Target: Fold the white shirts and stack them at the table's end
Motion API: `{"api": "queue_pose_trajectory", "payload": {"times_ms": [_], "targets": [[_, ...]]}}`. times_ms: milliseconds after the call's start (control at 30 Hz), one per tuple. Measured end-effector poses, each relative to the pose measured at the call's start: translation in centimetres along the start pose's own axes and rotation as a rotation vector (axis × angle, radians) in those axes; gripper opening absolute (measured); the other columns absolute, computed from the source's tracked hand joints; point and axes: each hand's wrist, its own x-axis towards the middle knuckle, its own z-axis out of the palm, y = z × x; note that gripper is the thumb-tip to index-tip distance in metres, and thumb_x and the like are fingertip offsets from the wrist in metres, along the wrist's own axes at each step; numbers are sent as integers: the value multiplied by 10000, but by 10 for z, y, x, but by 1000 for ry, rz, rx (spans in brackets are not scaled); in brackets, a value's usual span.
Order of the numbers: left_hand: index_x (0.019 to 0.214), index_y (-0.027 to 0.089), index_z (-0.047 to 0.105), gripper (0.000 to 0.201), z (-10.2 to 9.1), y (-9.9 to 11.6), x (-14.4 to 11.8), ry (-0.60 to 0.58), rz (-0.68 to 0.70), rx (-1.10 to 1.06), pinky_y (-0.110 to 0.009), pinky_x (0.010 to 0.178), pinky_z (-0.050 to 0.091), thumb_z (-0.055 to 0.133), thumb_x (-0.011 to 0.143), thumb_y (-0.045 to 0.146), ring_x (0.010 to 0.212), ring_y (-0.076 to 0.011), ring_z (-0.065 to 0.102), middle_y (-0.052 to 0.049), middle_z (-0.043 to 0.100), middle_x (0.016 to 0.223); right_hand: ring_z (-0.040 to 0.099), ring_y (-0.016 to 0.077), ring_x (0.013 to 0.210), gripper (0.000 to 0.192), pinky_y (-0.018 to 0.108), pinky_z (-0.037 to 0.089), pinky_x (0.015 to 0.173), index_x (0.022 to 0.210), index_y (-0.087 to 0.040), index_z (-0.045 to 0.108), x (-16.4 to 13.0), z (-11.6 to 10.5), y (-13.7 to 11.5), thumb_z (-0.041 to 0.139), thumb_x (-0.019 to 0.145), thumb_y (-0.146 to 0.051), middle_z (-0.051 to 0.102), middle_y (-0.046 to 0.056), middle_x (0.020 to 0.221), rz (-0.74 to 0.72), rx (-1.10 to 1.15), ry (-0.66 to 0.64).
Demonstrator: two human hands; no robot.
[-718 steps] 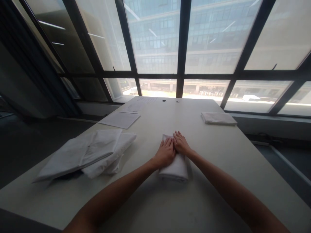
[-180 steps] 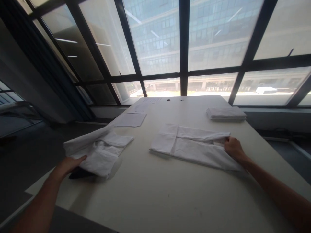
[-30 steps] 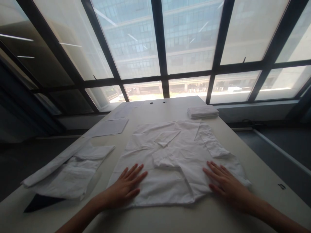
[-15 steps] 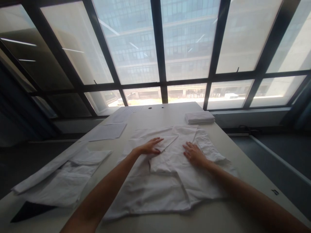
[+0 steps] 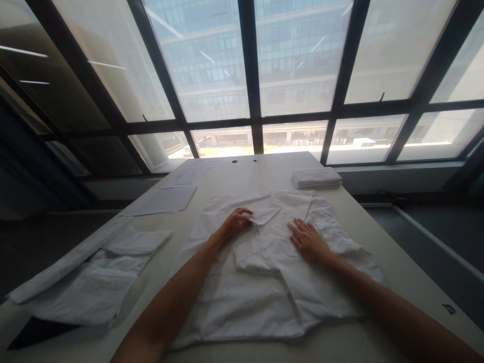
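White cloth [image 5: 264,282] spread on tabletop [image 5: 397,272], left hand [image 5: 236,223] pinching its folded corner flap, right hand [image 5: 308,241] released, flat on cloth beside it

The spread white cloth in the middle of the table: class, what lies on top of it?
On the spread white cloth lie both hands: the left hand pinches a folded corner flap, and the right hand presses flat. The table beneath the cloth is covered.
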Motion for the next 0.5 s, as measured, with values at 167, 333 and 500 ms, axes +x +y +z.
{"api": "queue_pose_trajectory", "payload": {"times_ms": [167, 333, 500], "targets": [[720, 158, 717, 443, 7, -7, 12, 377, -219, -60, -361, 818, 523, 646, 874, 567, 802, -214, 624, -76, 678, 798, 233, 260, 1533, 557, 459, 168, 1237, 1547, -175, 428, -1, -1, 1, 370, 1036, -388, 302, 138, 1647, -2, -3, -3], [1368, 149, 587, 576, 8, -14, 15, 528, -415, -390, -315, 836, 547, 693, 869, 416, 1000, -209, 668, -148, 635, 1267, 250, 265, 1528, 552, 468, 187, 1235, 1540, -172, 437, -1, 1, 2, 372, 1035, -384, 321, 140, 1639, -7, -21, 9], [1495, 214, 466, 618, 11, -8, 10, 486, -212, -105, -444, 1104, 445, 637, 909, 312, 1390, -294, 450, -149, 414, 1542, 263, 269, 1523, 546, 467, 202, 1233, 1535, -167, 448, -1, -1, 1, 380, 1035, -374, 325, 146, 1636, -8, -34, 13]]}}
